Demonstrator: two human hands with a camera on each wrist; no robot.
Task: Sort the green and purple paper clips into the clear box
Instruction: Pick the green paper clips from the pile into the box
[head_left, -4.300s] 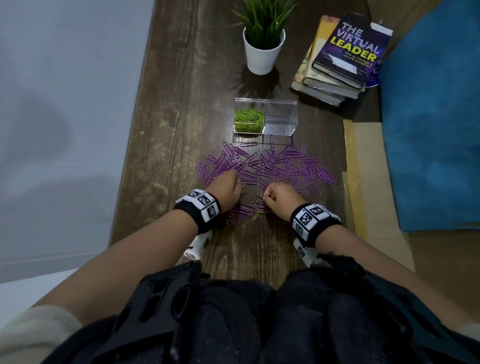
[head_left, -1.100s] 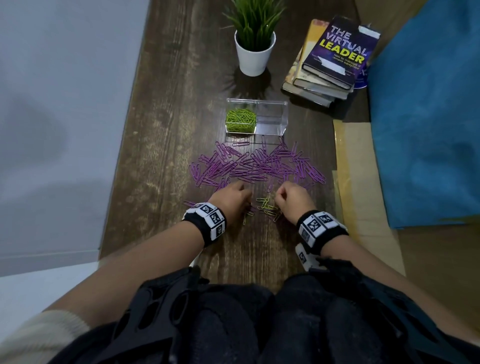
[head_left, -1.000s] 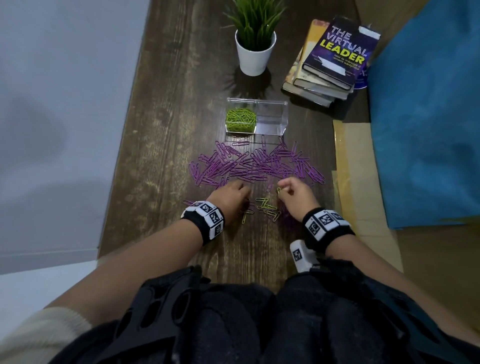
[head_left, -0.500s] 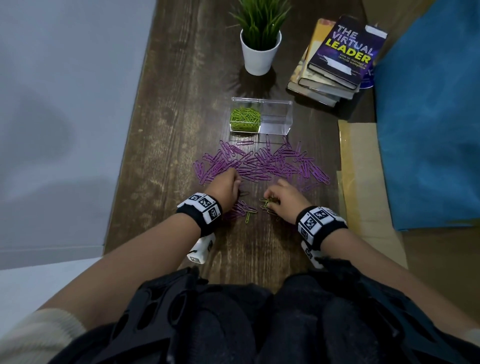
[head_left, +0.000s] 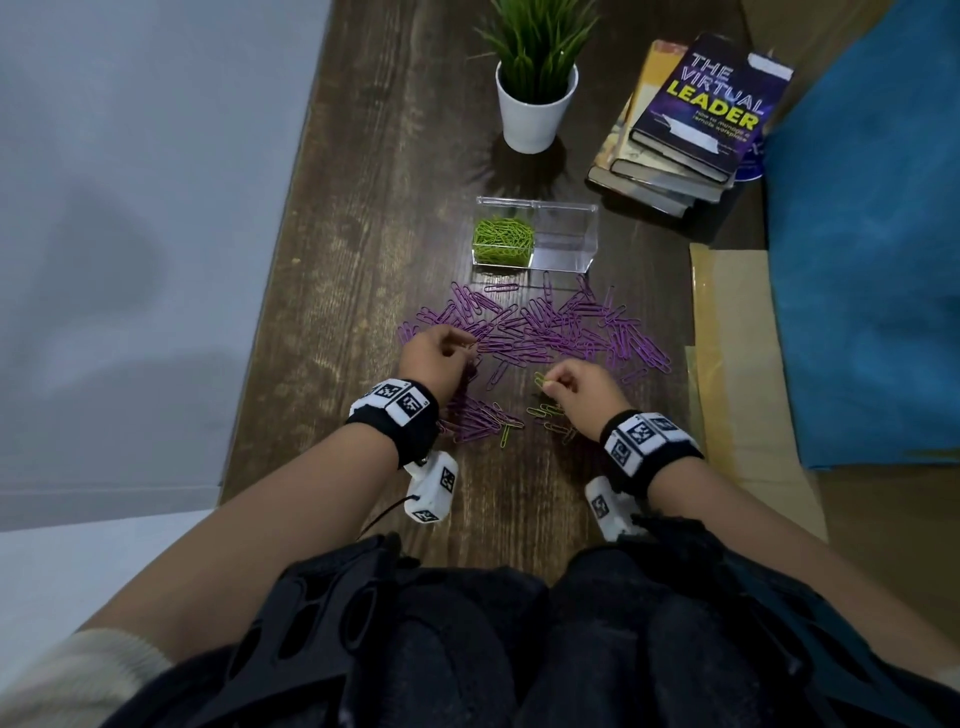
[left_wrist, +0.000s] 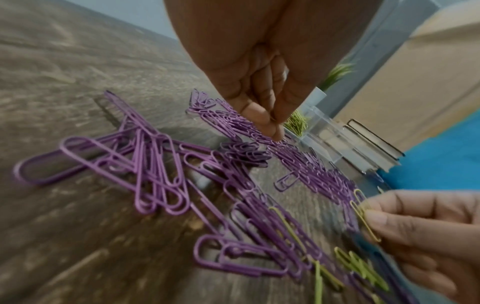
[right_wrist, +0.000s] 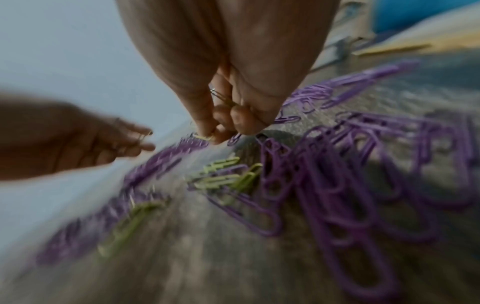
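The clear box (head_left: 566, 244) stands mid-table with green paper clips (head_left: 503, 240) heaped in its left compartment. Purple paper clips (head_left: 540, 332) lie spread in front of it, and a smaller purple bunch (head_left: 475, 418) lies nearer me. A few loose green clips (head_left: 545, 413) lie below my right hand (head_left: 550, 382), which pinches one green clip (left_wrist: 363, 218) between thumb and fingers. My left hand (head_left: 460, 345) hovers at the left edge of the purple spread with fingertips (left_wrist: 274, 127) bunched. In the blurred right wrist view a thin clip (right_wrist: 141, 136) shows at its fingertips.
A potted plant (head_left: 535, 104) stands behind the box and a stack of books (head_left: 685, 130) lies at the back right. Yellow-brown card (head_left: 737, 364) and a blue cloth (head_left: 872, 249) border the dark wooden table (head_left: 374, 234) on the right.
My right hand has lifted a green clip off the small green cluster. My left hand has shifted up and left onto the edge of the purple spread.
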